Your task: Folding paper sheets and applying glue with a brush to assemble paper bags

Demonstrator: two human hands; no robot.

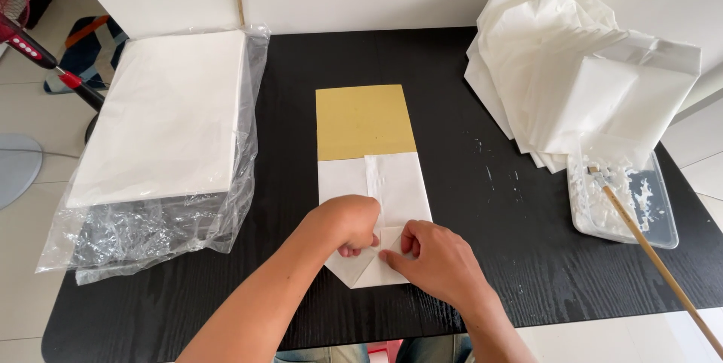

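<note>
While both hands are pressing white paper sheet (384, 197) at table (482, 273) centre: left hand (348, 225) clenching, right hand (435, 255) pinching folded corner; sheet long axis running 12-to-6 o'clock; right hand sitting nearer fold.

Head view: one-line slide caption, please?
Both hands, left hand and right hand, fold white paper over yellow card on black table.

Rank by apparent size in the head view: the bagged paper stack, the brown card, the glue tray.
1. Bagged paper stack, largest.
2. Brown card, partly covered by white paper.
3. Glue tray; close to the card, so unsure.
</note>
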